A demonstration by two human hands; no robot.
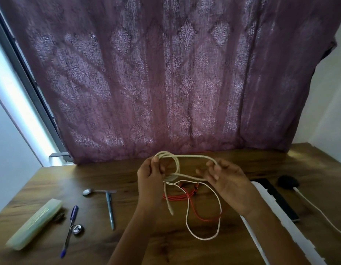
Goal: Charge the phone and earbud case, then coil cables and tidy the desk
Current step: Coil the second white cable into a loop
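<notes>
At frame centre, left grip and right grip both pinch a looped white cable above the worktop, orange cable beneath

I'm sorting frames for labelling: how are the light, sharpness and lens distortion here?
Head view: backlit, with daylight glowing through the purple curtain and blown out at the window on the left. Head view: the wide-angle lens bows the window's frame and the desk edges. Head view: left hand, right hand and cream cable look slightly soft, with small glare at the desk's far right corner.
</notes>
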